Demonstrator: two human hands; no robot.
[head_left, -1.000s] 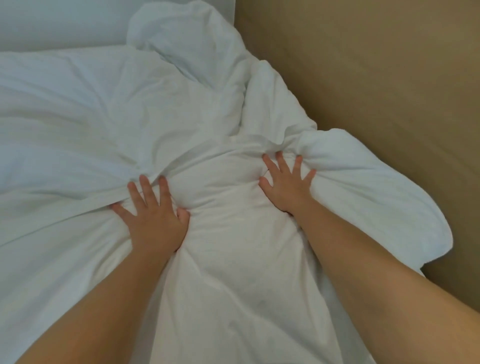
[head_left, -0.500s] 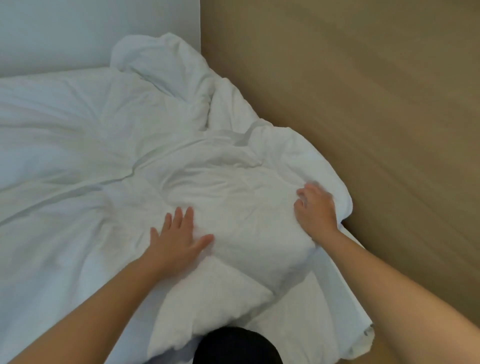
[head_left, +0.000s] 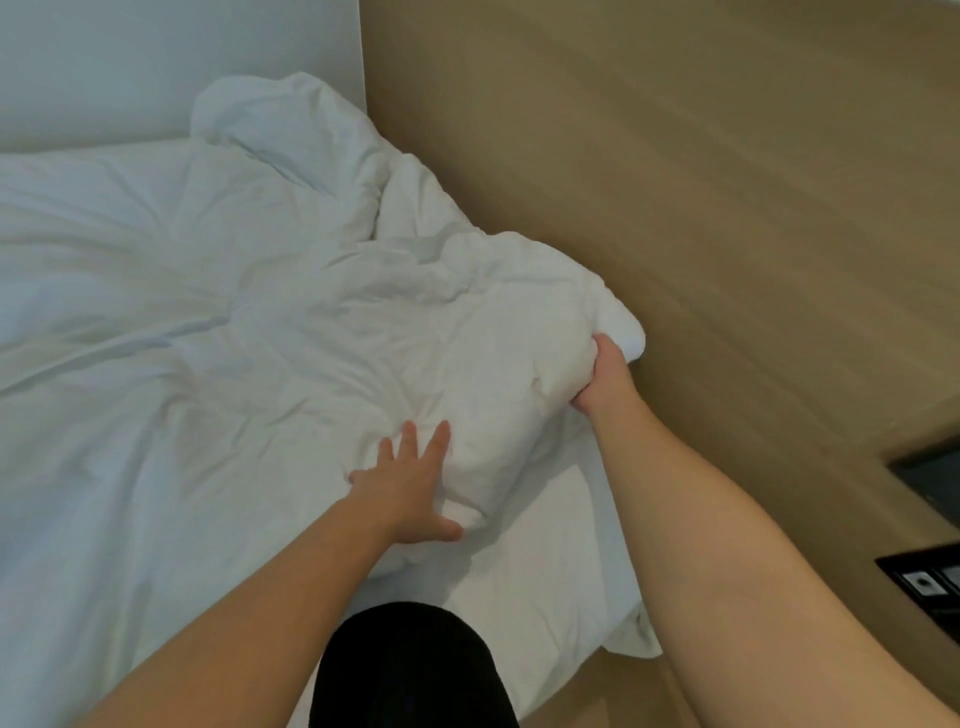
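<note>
Head camera, looking down over a bed (head_left: 545, 582) made up in white, set close to a tan wood-look wall (head_left: 701, 208) on the right. A white duvet (head_left: 322, 332) lies rumpled across most of the bed. Its near right corner is bunched into a thick, lumpy fold just beside the wall. The left hand (head_left: 410, 483) lies flat on the near side of that fold, fingers straight and spread, pressing down. The right hand (head_left: 605, 376) is clamped on the fold's outer edge, next to the wall, its fingers curled into the cloth and hidden there. The hands are apart, with the bunched corner between them. Below them a bare strip of the bed shows, and a dark-clothed knee (head_left: 410, 670) sits at the bottom edge. A dark switch panel (head_left: 924, 577) is on the wall at far right. The likeliest trouble is that the right hand holds only the cover and not the filling inside, so a pull would stretch the cloth and leave the lump where it is. If the left hand pins the fold while the other pulls, the creases could tighten rather than smooth out. The corner hangs near the bed's edge, so a loose grip could let it slide down between bed and wall. With so little room there, the right knuckles could also scrape the wall.
</note>
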